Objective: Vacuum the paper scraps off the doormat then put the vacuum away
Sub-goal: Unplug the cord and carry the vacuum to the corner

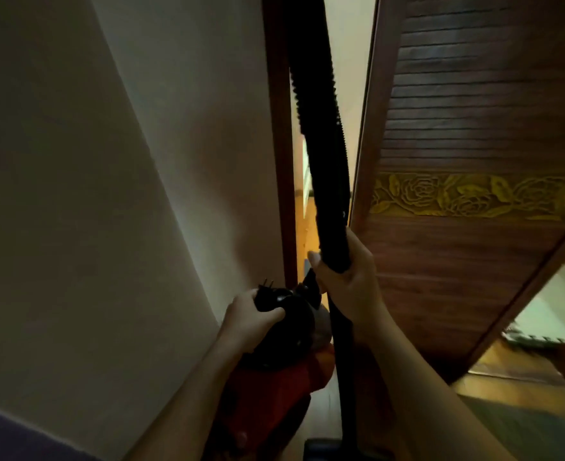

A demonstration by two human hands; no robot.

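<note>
Head view: the door, dark slatted wood with a gold rose band across it, stands ajar and fills the right side. In the narrow gap left of the door's edge the black ribbed hose rises steeply. The right hand is wrapped around the hose's lower end, fingers curled tight round it, just beside the door's edge. Lower and further left of the door, the left hand clasps the black rounded top of the vacuum, whose red body hangs beneath it. A plug with its prongs up sticks out above the left hand's fingers. A pale wall lies left of the door's frame. Below the door's lower edge is a blurred wooden floor.
</note>
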